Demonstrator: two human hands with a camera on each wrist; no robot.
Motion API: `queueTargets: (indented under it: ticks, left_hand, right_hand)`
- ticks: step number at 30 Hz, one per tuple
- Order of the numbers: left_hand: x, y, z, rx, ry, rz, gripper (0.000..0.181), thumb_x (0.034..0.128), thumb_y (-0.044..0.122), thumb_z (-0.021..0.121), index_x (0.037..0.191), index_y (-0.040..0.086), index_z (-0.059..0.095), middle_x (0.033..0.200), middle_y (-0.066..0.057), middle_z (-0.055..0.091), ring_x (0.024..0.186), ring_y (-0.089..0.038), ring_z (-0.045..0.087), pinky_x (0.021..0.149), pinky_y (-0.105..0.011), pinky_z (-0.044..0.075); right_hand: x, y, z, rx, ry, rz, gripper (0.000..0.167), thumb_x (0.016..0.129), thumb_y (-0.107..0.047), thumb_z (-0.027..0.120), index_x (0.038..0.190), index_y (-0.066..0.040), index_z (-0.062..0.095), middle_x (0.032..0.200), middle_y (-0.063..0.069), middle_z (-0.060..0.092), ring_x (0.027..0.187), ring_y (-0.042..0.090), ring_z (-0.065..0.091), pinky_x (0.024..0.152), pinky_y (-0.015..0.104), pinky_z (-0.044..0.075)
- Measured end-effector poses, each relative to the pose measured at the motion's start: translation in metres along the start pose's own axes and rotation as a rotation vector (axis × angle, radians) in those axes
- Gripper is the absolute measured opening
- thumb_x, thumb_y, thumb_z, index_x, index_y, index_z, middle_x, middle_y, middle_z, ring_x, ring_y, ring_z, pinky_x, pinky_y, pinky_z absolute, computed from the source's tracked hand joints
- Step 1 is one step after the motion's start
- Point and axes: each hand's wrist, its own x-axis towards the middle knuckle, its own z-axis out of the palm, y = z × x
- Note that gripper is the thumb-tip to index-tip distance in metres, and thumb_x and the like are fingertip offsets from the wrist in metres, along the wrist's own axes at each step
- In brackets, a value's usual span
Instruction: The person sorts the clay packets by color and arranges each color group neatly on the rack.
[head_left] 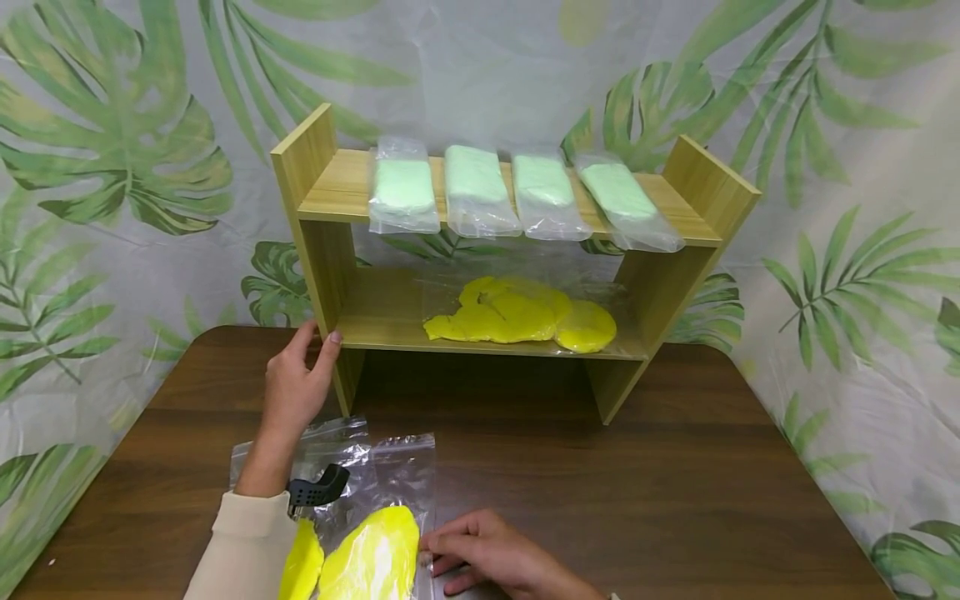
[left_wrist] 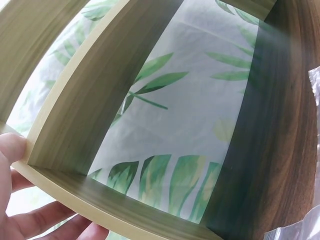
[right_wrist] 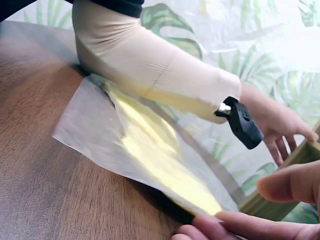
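My left hand (head_left: 295, 387) grips the left side panel of a wooden shelf (head_left: 487, 343); in the left wrist view its thumb lies on the panel's front edge and its fingers reach around the outer face. Below that arm, clear zip bags with flat yellow slime-like or dough-like pieces (head_left: 371, 554) lie on the table, partly under the sleeve. At the right edge of the nearer bag, my right hand (head_left: 498, 550) touches the plastic with its fingertips. Its thumb (right_wrist: 287, 185) stands apart from the fingers in the right wrist view, where the bag (right_wrist: 95, 125) looks slightly raised.
Several bags of pale green material (head_left: 472, 177) lie side by side on the upper board, ends overhanging its front. Bagged yellow pieces (head_left: 517, 312) lie on the lower board. The shelf stands on a dark brown table (head_left: 675, 467), before a leaf-printed cloth (head_left: 495, 50).
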Motion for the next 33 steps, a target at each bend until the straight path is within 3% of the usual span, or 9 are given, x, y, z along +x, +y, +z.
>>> queueTargets:
  ticks: [4, 9, 15, 18, 22, 26, 30, 33]
  left_hand:
    - [-0.001, 0.0, 0.0, -0.002, -0.003, 0.0, 0.038, 0.1003, 0.037, 0.05, 0.125, 0.008, 0.058, 0.111, -0.018, 0.067, 0.099, -0.036, 0.065, 0.077, -0.053, 0.05]
    - [-0.001, -0.001, 0.0, 0.006, -0.002, 0.002, 0.038, 0.1004, 0.037, 0.05, 0.125, 0.009, 0.058, 0.111, -0.018, 0.067, 0.098, -0.035, 0.065, 0.077, -0.052, 0.05]
    - [-0.001, 0.0, 0.0, -0.001, -0.014, -0.007, 0.04, 0.1004, 0.039, 0.049, 0.126, 0.009, 0.057, 0.111, -0.017, 0.067, 0.099, -0.035, 0.065, 0.076, -0.052, 0.051]
    - [-0.001, 0.001, 0.0, -0.005, -0.017, -0.013, 0.041, 0.1002, 0.039, 0.049, 0.126, 0.009, 0.057, 0.111, -0.017, 0.066, 0.099, -0.035, 0.065, 0.076, -0.052, 0.051]
    - [0.0, 0.001, -0.001, -0.005, -0.01, -0.009, 0.039, 0.1003, 0.038, 0.05, 0.126, 0.009, 0.057, 0.112, -0.018, 0.066, 0.1, -0.035, 0.065, 0.076, -0.052, 0.051]
    - [0.0, 0.001, -0.001, -0.004, -0.007, -0.003, 0.039, 0.1004, 0.037, 0.05, 0.126, 0.009, 0.057, 0.112, -0.018, 0.066, 0.1, -0.036, 0.064, 0.077, -0.053, 0.051]
    - [0.0, 0.001, -0.001, -0.003, -0.01, 0.004, 0.038, 0.1006, 0.036, 0.05, 0.125, 0.008, 0.057, 0.111, -0.019, 0.067, 0.098, -0.036, 0.065, 0.076, -0.053, 0.051]
    - [0.0, 0.001, -0.001, -0.002, -0.009, 0.006, 0.038, 0.1005, 0.036, 0.05, 0.125, 0.008, 0.057, 0.109, -0.018, 0.067, 0.097, -0.035, 0.065, 0.076, -0.052, 0.051]
  right_hand:
    - [0.002, 0.0, 0.0, 0.052, 0.055, -0.032, 0.027, 0.094, -0.012, 0.06, 0.107, 0.011, 0.066, 0.096, 0.016, 0.07, 0.083, 0.02, 0.068, 0.071, 0.037, 0.057]
    - [0.006, 0.002, -0.003, 0.084, 0.137, -0.061, 0.019, 0.086, 0.0, 0.067, 0.1, 0.011, 0.063, 0.086, 0.012, 0.066, 0.074, 0.02, 0.068, 0.07, 0.038, 0.057]
    - [0.011, 0.008, -0.006, 0.111, 0.189, -0.093, 0.029, 0.076, 0.012, 0.072, 0.101, 0.011, 0.056, 0.082, 0.012, 0.06, 0.069, 0.023, 0.069, 0.066, 0.036, 0.057]
    - [0.012, 0.011, -0.007, 0.043, 0.196, -0.083, 0.025, 0.076, 0.008, 0.074, 0.097, 0.009, 0.06, 0.077, 0.01, 0.063, 0.062, 0.018, 0.067, 0.061, 0.032, 0.057]
    - [0.012, 0.014, -0.006, -0.132, 0.192, -0.092, 0.012, 0.078, 0.0, 0.075, 0.083, 0.004, 0.065, 0.063, 0.007, 0.064, 0.049, 0.011, 0.06, 0.05, 0.027, 0.053]
    - [0.01, 0.014, -0.005, -0.225, 0.18, -0.126, 0.01, 0.08, -0.003, 0.075, 0.076, 0.002, 0.066, 0.059, 0.005, 0.061, 0.045, 0.009, 0.057, 0.046, 0.024, 0.051]
    - [0.009, 0.008, -0.005, -0.174, 0.17, -0.102, 0.01, 0.084, -0.003, 0.068, 0.077, 0.001, 0.063, 0.06, 0.003, 0.059, 0.048, 0.009, 0.056, 0.048, 0.023, 0.051]
    - [0.009, 0.005, -0.006, -0.079, 0.162, -0.033, 0.008, 0.086, -0.005, 0.058, 0.079, -0.001, 0.059, 0.065, 0.002, 0.056, 0.051, 0.008, 0.054, 0.049, 0.021, 0.051]
